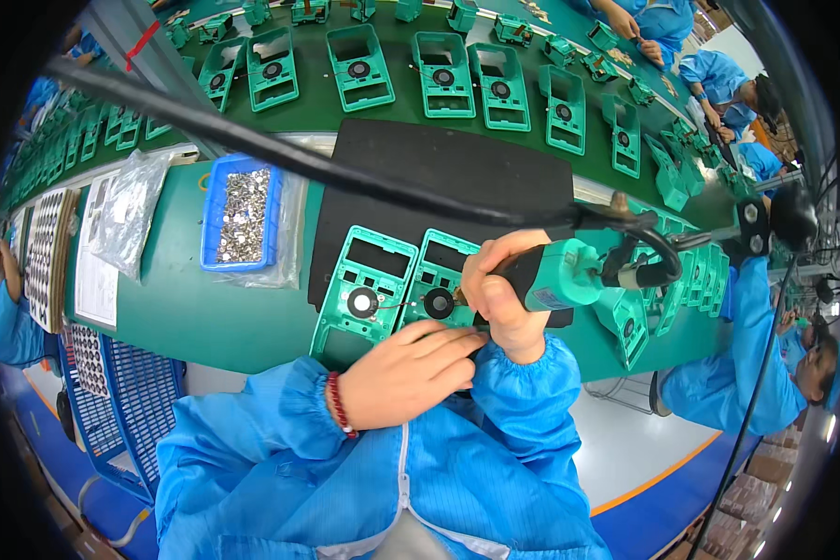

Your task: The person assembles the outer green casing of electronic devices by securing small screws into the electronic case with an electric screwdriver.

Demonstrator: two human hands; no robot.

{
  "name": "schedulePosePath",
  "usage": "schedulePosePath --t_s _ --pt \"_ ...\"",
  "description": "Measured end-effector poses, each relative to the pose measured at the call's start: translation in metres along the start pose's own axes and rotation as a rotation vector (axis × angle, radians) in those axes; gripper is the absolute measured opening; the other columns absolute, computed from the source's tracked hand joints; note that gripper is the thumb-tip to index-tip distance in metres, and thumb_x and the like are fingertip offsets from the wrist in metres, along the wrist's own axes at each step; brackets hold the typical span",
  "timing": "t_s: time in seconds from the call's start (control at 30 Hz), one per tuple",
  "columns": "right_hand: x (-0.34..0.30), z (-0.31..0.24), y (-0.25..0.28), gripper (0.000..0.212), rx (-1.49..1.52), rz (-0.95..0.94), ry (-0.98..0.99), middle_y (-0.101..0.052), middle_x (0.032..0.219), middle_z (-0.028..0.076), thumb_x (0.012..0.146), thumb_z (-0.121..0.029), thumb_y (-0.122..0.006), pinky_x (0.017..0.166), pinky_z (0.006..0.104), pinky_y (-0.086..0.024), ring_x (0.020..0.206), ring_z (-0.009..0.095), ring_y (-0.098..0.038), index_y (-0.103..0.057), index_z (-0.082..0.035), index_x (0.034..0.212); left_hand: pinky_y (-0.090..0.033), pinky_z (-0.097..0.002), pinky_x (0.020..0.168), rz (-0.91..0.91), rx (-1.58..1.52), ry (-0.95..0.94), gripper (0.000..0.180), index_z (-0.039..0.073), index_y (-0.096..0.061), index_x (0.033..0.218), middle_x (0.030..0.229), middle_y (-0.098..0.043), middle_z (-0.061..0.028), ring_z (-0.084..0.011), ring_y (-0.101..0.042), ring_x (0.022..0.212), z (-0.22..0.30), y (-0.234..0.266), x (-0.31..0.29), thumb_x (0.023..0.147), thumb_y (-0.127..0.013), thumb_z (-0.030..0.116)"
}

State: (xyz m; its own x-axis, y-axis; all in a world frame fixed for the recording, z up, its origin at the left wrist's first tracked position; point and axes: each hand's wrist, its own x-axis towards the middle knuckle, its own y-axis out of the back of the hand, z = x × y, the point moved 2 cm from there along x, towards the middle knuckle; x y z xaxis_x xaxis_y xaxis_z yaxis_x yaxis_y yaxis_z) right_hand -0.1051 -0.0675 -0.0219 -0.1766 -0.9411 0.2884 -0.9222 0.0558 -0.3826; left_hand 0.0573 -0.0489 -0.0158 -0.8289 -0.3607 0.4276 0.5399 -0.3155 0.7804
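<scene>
My right hand (497, 294) grips a green and black electric screwdriver (569, 273), its tip down over the right one of two green plastic housings (439, 271). My left hand (409, 373) rests flat on the near edge of that housing, fingers together, holding nothing. The left housing (364, 280) lies beside it with a round white disc in its middle; the right one shows a black disc. Both lie on a black mat (439, 168). A thick black cable (252, 145) runs from the screwdriver up to the left.
A blue bin (217, 201) of small metal parts sits left of the mat, with a clear bag (126, 215) beside it. Many green housings (443, 75) ride the conveyor behind. Other workers in blue sit at right (756, 355) and far back (663, 23). Trays of parts (47, 243) lie at left.
</scene>
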Motion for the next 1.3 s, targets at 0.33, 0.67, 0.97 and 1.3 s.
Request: schedulePosePath --t_s 0.33,0.67,0.97,1.3 --pt "-0.011 -0.012 -0.040 0.025 -0.399 0.137 0.283 -0.061 0.093 0.007 0.082 -0.002 -0.074 0.071 0.0248 -0.048 0.079 0.011 -0.057 -0.061 0.000 0.103 -0.046 -0.0423 0.101 -0.079 -0.080 0.032 0.031 0.000 -0.057 0.118 0.117 -0.062 -0.0169 -0.0322 -0.059 0.112 -0.006 -0.012 -0.012 0.088 -0.058 0.011" --pt "-0.003 -0.019 -0.038 0.022 -0.427 0.109 0.252 -0.064 0.083 0.004 0.075 -0.002 -0.083 0.063 0.0254 -0.051 0.072 0.010 -0.063 -0.065 0.001 0.088 -0.047 -0.0429 0.095 0.043 -0.280 0.139 0.021 0.003 -0.059 0.107 0.109 -0.063 -0.0135 -0.0320 -0.060 0.104 -0.005 -0.005 -0.005 0.087 -0.065 0.010" --pt "-0.018 -0.039 -0.055 0.045 -0.264 0.063 0.212 -0.048 0.061 0.003 0.090 -0.038 -0.074 0.045 0.0281 -0.036 0.048 0.010 -0.044 -0.046 -0.005 0.105 -0.050 -0.0367 0.075 0.263 -0.491 0.359 0.016 0.005 -0.068 0.102 0.100 -0.066 -0.0077 -0.0266 -0.064 0.086 -0.005 0.024 -0.033 0.087 -0.065 0.003" --pt "-0.025 -0.057 -0.051 0.053 0.045 -0.520 0.133 -0.060 0.081 0.011 0.082 0.001 -0.076 0.062 0.0348 -0.047 0.068 0.019 -0.059 -0.049 -0.004 0.127 -0.054 -0.0328 0.079 0.374 -0.468 0.482 0.029 0.003 -0.064 0.101 0.095 -0.071 -0.0083 -0.0225 -0.070 0.089 -0.014 0.018 -0.047 0.076 -0.076 -0.007"
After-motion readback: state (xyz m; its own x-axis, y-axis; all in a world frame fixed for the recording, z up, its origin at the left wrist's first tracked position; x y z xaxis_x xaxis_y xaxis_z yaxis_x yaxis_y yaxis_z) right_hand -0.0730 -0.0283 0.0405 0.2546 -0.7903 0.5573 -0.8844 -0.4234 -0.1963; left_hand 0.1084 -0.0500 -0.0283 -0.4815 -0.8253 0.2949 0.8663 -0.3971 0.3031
